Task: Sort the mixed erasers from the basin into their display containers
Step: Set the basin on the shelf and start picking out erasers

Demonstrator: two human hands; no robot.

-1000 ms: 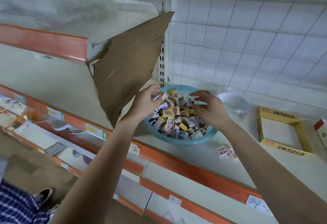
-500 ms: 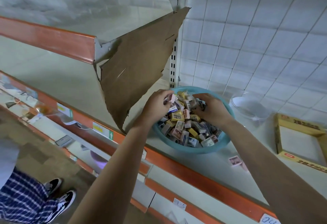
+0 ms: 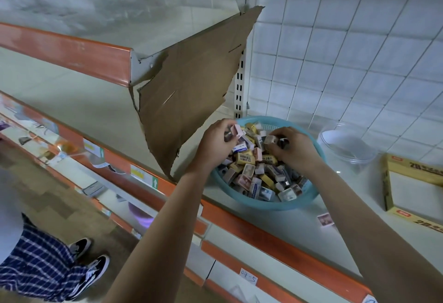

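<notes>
My light-blue round basin (image 3: 254, 204) sits on the shelf (image 3: 287, 226), heaped with small wrapped erasers (image 3: 259, 175) in yellow, pink, white and grey, lying every way. My left hand (image 3: 215, 139) pinches 1 pink eraser (image 3: 238, 131) over the far rim; my right hand (image 3: 292, 147) holds 1 grey eraser (image 3: 269, 139). Right of the basin stand 1 clear round container (image 3: 345, 144) and 1 open yellow box (image 3: 412, 183). 1 loose eraser (image 3: 324, 220) lies just before the basin.

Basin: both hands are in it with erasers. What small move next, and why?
Probably lift the right hand with its eraser toward the bowl: it pinches one, and the bowl stands just right of the basin.
</notes>
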